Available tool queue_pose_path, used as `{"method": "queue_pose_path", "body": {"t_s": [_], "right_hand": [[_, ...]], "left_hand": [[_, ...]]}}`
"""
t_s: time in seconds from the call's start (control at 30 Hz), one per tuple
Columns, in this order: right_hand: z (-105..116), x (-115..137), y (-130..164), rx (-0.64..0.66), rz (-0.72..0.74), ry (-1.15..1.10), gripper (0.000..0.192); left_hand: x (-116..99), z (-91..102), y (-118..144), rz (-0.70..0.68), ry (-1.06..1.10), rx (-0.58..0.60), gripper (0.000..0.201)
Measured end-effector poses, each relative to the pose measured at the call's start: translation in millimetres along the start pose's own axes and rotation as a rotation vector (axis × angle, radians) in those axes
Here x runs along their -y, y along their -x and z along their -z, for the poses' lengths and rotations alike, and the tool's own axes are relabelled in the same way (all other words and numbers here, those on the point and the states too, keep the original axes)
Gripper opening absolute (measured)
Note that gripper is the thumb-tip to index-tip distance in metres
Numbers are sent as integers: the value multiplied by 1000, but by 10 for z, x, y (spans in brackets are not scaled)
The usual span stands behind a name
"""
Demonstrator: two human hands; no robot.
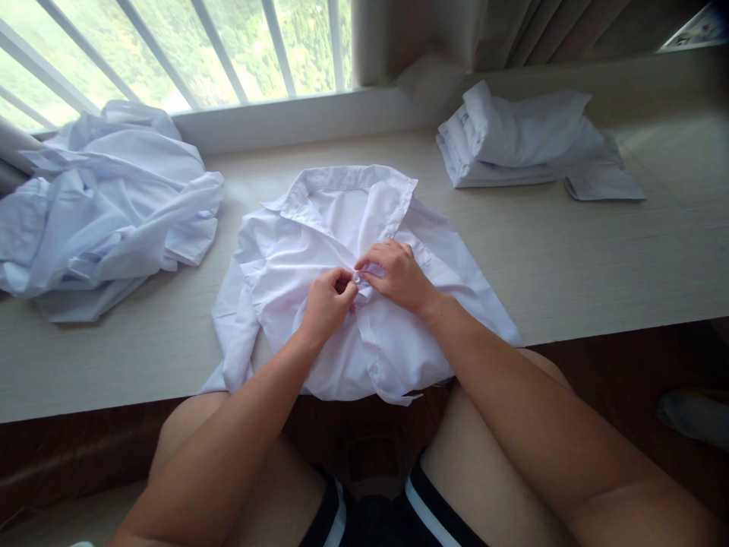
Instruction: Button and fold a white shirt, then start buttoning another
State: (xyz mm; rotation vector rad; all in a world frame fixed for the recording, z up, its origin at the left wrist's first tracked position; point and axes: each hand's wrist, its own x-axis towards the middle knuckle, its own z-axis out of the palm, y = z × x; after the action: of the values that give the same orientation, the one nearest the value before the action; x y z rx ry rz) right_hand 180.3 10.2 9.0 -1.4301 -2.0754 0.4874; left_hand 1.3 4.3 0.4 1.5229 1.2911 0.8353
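A white collared shirt (319,251) lies face up on the pale window ledge (598,266), collar toward the window, its lower part hanging over the front edge. My left hand (326,302) pinches the left side of the shirt's front placket. My right hand (396,273) pinches the right side, right against the left hand, with a small button between the fingertips of both. Both hands meet at the middle of the shirt's chest.
A crumpled heap of white shirts (102,213) lies at the left of the ledge. A stack of folded white shirts (524,140) sits at the back right. Behind are a barred window (199,45) and a curtain (512,30). My bare knees are below the ledge.
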Motion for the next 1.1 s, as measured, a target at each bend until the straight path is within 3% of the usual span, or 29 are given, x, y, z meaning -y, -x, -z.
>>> {"method": "queue_pose_path", "body": {"t_s": [1.1], "right_hand": [[82, 57, 1, 18, -73, -104, 15]], "left_hand": [[66, 38, -14, 12, 107, 36, 12]]}}
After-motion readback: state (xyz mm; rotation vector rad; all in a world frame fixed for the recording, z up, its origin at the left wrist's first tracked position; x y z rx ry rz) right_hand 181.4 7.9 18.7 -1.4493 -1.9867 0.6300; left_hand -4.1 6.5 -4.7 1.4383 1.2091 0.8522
